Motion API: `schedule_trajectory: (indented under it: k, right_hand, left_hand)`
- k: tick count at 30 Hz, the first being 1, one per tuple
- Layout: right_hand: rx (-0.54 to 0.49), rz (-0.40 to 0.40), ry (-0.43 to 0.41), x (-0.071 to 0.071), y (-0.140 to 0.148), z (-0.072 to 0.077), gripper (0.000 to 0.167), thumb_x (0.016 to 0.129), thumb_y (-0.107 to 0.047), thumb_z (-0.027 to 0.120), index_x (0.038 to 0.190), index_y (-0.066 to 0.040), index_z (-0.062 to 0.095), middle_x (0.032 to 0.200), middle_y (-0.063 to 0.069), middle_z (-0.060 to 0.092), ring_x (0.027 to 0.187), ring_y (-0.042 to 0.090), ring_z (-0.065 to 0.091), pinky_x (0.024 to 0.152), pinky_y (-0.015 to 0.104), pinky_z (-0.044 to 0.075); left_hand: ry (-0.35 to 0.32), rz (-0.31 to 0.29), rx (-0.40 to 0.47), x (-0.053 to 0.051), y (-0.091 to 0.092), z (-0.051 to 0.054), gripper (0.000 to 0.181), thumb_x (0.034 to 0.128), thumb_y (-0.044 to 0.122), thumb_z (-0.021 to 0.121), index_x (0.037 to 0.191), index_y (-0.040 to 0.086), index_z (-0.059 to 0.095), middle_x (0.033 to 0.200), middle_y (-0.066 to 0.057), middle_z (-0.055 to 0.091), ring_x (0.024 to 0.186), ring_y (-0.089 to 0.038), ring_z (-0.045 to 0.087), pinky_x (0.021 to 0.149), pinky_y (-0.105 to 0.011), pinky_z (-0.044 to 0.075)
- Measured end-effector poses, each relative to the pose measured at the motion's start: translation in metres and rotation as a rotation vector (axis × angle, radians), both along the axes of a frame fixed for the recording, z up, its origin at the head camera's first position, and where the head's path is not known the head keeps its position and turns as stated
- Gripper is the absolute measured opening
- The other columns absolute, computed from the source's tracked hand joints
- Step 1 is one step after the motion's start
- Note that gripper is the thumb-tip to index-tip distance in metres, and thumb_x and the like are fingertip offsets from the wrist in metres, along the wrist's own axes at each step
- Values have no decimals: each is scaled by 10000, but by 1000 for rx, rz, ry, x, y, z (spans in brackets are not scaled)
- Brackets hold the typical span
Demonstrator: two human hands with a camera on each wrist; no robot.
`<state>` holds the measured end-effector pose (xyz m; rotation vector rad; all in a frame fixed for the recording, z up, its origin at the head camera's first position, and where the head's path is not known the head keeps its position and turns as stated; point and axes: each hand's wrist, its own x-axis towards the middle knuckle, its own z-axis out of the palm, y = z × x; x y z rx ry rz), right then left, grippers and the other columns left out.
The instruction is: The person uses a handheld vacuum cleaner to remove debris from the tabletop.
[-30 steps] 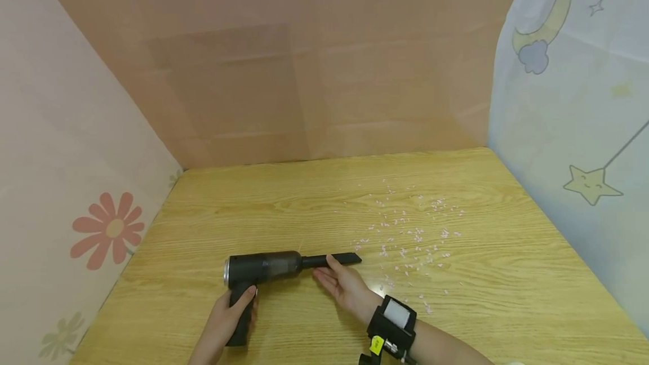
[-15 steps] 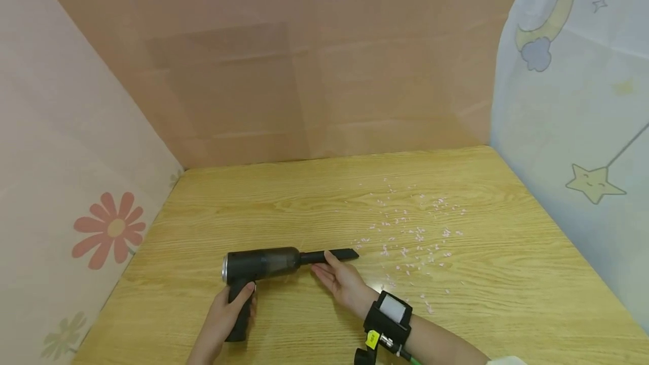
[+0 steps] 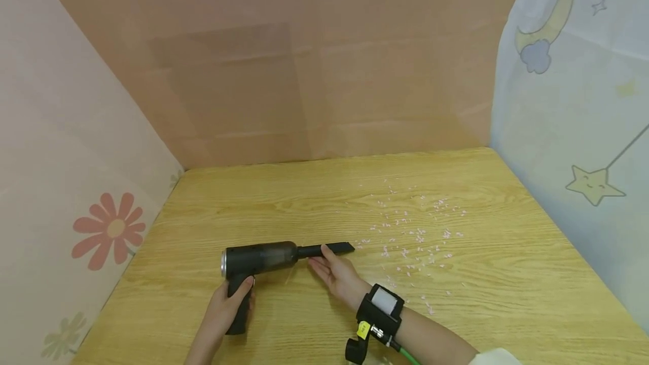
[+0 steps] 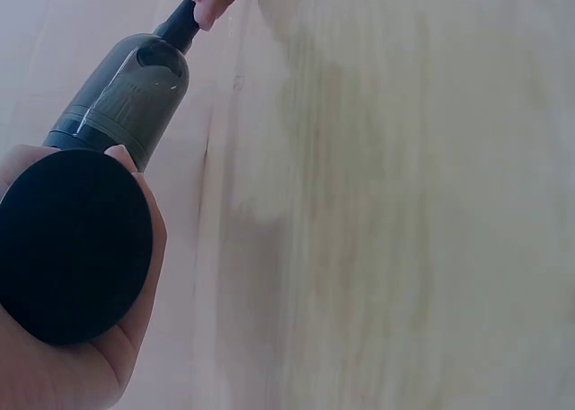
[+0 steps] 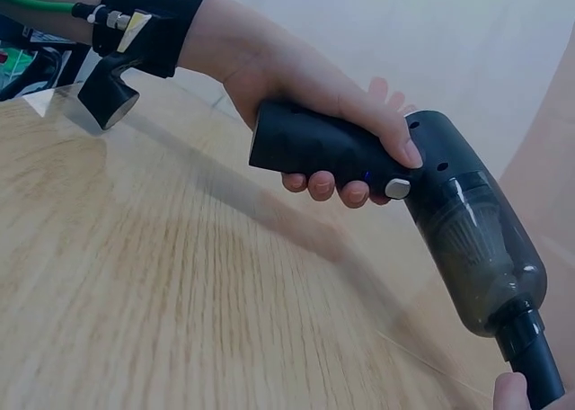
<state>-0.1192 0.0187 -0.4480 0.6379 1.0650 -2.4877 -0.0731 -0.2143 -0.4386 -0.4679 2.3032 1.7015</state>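
- The left hand [image 3: 221,306] grips the handle [image 3: 239,320] at the lower left of the head view, its fingers wrapped around.
- The right hand [image 3: 341,277], just below centre, holds the nozzle [image 3: 338,249], thumb over the top and fingers beneath.
- The vacuum [image 3: 261,258] lies nearly level across the picture, left of centre in its lower half, with the nozzle tip towards the right. It looks raised off the table [image 3: 203,207], though how far I cannot tell.
- The step in hand seems to be steadying the vacuum and its nozzle. The left hand should carry the weight, I judge, leaving the right only to guide.
- The right hand would do best with a light hold in line with the barrel [image 5: 476,248]; a sideways pull could loosen the joint (it looks seated from here).
- In the right wrist view the thumb lies near the button [image 5: 397,189]. A firm grip should avoid pressing it by accident; whether the motor runs, I cannot tell.
- The pink bits [image 3: 446,234] spread right of centre, nearest ones just beside the tip, so small, slow movements would disturb them least.
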Motion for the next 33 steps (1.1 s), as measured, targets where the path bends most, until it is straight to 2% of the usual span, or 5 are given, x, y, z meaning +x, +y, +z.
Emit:
schedule_trajectory:
  k: [11, 21, 33]
  right_hand:
    - [24, -29, -25, -3, 6, 6, 193, 997, -179, 505, 1076, -3, 509, 831, 74, 646, 773, 111, 675, 861, 198, 534]
    - [31, -39, -19, -4, 10, 5, 199, 1004, -185, 490, 1089, -5, 506, 826, 63, 648, 764, 104, 673, 847, 186, 536]
    - [82, -93, -22, -4, 17, 5, 337, 1002, -191, 495, 1222, 65, 489, 791, 49, 671, 754, 89, 687, 819, 190, 545]
  left_hand:
    - [29, -22, 13, -8, 7, -1, 444, 952, 381, 565, 1097, -34, 504, 808, -69, 613, 642, -156, 590, 566, -286, 498]
    - [33, -39, 15, -12, 11, -2, 425, 955, 367, 565, 1111, -23, 502, 820, -73, 620, 643, -150, 592, 573, -274, 494]
    - [43, -75, 47, -16, 20, -6, 422, 950, 377, 567, 1088, -17, 508, 820, -71, 614, 637, -149, 583, 565, -278, 494]
